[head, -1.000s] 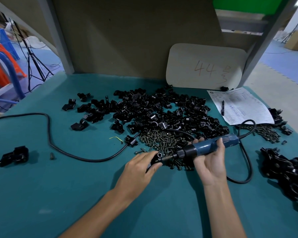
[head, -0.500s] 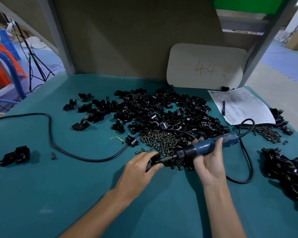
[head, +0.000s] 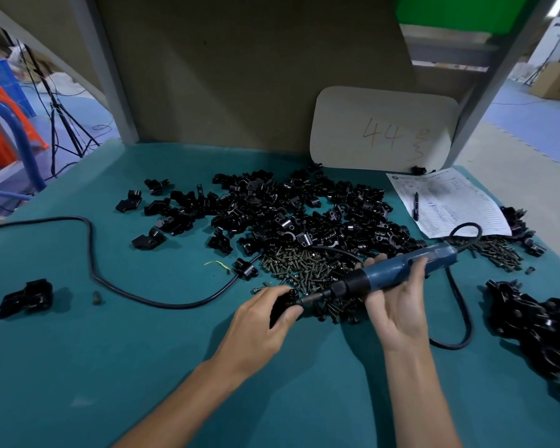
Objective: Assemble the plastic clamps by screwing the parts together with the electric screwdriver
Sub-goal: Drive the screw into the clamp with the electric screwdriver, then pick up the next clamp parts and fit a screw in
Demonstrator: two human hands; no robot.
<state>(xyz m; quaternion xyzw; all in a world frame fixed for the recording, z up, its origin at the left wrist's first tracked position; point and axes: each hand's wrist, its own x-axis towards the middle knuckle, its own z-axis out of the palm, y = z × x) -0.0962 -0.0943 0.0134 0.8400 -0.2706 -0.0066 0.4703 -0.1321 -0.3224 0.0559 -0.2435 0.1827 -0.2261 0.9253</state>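
Note:
My left hand (head: 262, 321) grips a black plastic clamp (head: 280, 306) on the teal table, most of it hidden by my fingers. My right hand (head: 398, 305) holds the blue electric screwdriver (head: 398, 271) nearly level, pointing left. Its bit (head: 311, 299) touches the clamp's right side. Behind the hands lie a heap of dark screws (head: 304, 265) and a big pile of loose black clamp parts (head: 291, 211).
The screwdriver's black cable (head: 463, 321) loops at the right, and another stretch of cable (head: 91, 253) crosses the left side. Assembled clamps (head: 543, 321) are heaped at the right edge; one clamp (head: 26, 297) sits far left. A paper sheet with a pen (head: 446, 202) lies back right, more screws (head: 498, 250) beside it.
The screwdriver has slid slightly left, its bit pushed into the clamp in my left hand. Both hands stay in nearly the same place.

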